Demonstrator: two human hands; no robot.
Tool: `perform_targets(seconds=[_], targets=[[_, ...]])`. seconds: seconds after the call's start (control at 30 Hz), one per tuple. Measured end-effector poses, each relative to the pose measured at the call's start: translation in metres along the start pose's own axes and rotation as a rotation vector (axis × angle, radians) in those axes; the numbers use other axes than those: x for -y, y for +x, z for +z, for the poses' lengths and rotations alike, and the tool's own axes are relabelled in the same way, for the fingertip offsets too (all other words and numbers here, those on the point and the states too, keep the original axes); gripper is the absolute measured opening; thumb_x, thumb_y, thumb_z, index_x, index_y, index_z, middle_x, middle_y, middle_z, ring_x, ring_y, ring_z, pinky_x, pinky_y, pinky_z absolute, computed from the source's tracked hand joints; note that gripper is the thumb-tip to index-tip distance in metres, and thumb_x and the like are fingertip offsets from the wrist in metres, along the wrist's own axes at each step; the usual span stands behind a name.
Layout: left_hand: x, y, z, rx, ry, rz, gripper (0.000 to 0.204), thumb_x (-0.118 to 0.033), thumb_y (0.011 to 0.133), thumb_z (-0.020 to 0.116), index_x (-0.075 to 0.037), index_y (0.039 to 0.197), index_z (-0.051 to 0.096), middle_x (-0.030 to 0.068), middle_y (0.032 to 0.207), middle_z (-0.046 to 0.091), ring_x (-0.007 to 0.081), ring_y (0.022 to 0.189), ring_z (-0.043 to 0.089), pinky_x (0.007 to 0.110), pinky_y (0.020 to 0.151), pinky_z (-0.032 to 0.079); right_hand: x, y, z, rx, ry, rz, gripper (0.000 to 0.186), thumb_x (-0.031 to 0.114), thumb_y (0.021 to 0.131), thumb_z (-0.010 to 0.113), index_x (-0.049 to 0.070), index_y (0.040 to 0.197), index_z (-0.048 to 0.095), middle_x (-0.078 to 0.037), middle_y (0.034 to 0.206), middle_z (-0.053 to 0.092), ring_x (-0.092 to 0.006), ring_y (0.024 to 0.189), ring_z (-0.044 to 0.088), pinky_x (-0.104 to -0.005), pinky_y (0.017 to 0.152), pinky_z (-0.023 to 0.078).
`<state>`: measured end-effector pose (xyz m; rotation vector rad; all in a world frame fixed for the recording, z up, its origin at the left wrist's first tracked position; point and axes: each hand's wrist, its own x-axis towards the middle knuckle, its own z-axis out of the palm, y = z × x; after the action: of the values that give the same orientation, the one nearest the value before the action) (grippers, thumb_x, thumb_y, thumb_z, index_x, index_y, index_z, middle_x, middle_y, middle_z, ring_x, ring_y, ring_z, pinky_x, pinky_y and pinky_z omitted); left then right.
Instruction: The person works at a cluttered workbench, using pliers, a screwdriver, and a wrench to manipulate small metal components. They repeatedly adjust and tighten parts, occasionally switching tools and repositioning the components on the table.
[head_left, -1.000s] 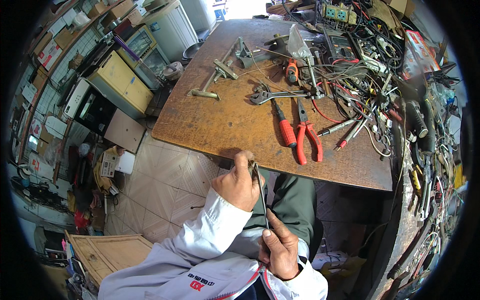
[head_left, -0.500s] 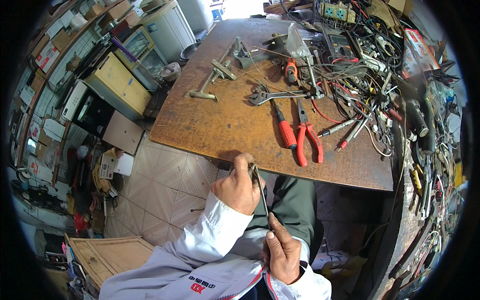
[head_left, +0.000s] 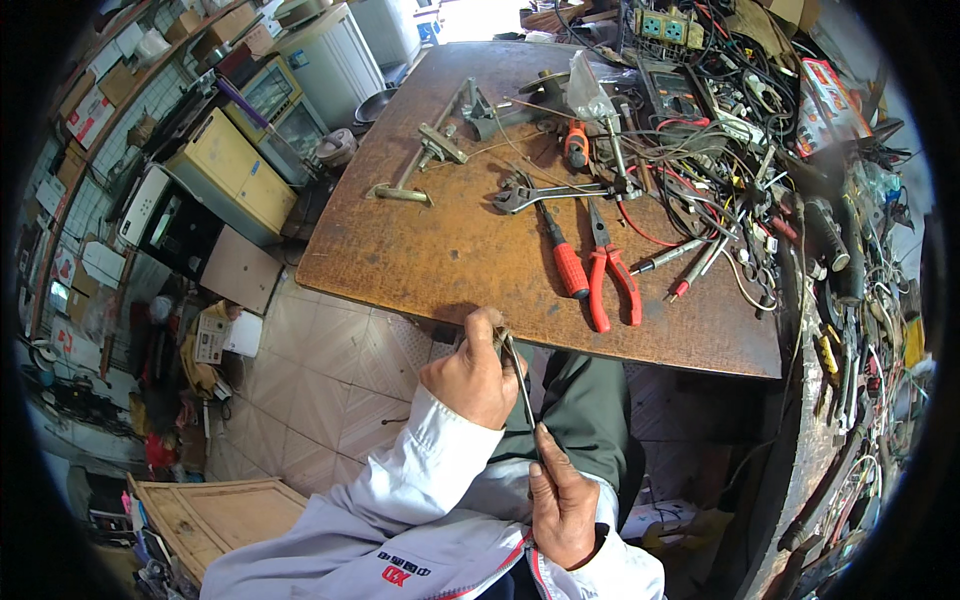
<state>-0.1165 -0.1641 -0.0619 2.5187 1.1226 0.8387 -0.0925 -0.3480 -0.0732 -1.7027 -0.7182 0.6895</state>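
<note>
At the table's near edge, my left hand [head_left: 474, 372] is closed on a small brownish metal part [head_left: 502, 337], mostly hidden by the fingers. Lower down, over my lap, my right hand [head_left: 564, 508] grips a thin metal rod-shaped tool [head_left: 524, 390]. Its handle is hidden in the palm, so its exact kind is unclear. The tool slants up from the right hand, and its far end meets the small part at my left fingers. Beyond them on the table lie red-handled pliers [head_left: 612, 285], a red-handled screwdriver [head_left: 567, 262] and an adjustable wrench [head_left: 530, 197].
The wooden table [head_left: 400, 250] spreads out ahead. A metal clamp-like piece [head_left: 437, 145] lies at its far left. Tangled wires, test probes [head_left: 690, 275] and a multimeter [head_left: 672, 92] crowd the right side. A wooden panel [head_left: 225, 515] stands low on the left.
The table and its tools sit slightly further left in the picture. Both hands keep nearly the same pose and grip.
</note>
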Motion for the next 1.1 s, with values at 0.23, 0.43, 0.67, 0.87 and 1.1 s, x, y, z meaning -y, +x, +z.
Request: perform_targets(seconds=[0.23,0.43,0.67,0.87,1.1], targets=[[0.0,0.0,-0.003,0.025,-0.022,0.005,0.045,-0.009,0.081,0.075,-0.009,0.12,0.051,0.0172,0.069,0.067,0.0409,0.065,0.07,0.048,0.057,0.054,0.002,-0.005,0.01,0.051,0.555,0.272,0.045,0.009,0.103,0.059,-0.002,0.146,0.052,-0.006,0.071,0.059,-0.0091,0.048,0.048,-0.0242,0.045,0.04],[0.005,-0.03,0.011,0.269,-0.112,0.002,0.051,-0.017,0.087,0.073,-0.01,0.128,0.044,0.0137,0.078,0.071,0.0391,0.071,0.072,0.047,0.062,0.056,0.04,0.031,0.008,0.026,0.897,0.483,0.046,0.013,0.105,0.053,-0.005,0.147,0.049,-0.005,0.069,0.055,-0.0097,0.046,0.045,-0.026,0.04,0.035],[0.001,-0.02,-0.019,0.092,-0.289,0.003,0.042,-0.008,0.083,0.075,-0.007,0.117,0.051,0.0139,0.077,0.066,0.0316,0.068,0.072,0.041,0.059,0.055,0.014,0.003,-0.03,-0.168,0.427,0.219,0.045,0.012,0.107,0.051,-0.007,0.148,0.046,-0.004,0.063,0.055,-0.0068,0.048,0.046,-0.0225,0.045,0.036],[-0.006,0.002,-0.01,0.147,-0.117,-0.051,0.043,-0.007,0.085,0.073,-0.008,0.121,0.049,0.019,0.083,0.072,0.0428,0.079,0.072,0.049,0.065,0.055,-0.002,-0.005,-0.021,0.029,0.39,0.085,0.051,0.001,0.1,0.061,-0.005,0.149,0.048,-0.003,0.074,0.06,-0.0063,0.054,0.05,-0.0223,0.049,0.041],[-0.005,0.0,-0.006,0.146,-0.103,-0.082,0.045,-0.006,0.085,0.073,-0.007,0.123,0.049,0.0181,0.082,0.071,0.0428,0.08,0.072,0.047,0.069,0.055,-0.004,-0.002,-0.02,0.055,0.174,-0.031,0.039,0.001,0.1,0.061,-0.006,0.138,0.06,-0.004,0.071,0.063,-0.0062,0.057,0.054,-0.0227,0.054,0.043]])
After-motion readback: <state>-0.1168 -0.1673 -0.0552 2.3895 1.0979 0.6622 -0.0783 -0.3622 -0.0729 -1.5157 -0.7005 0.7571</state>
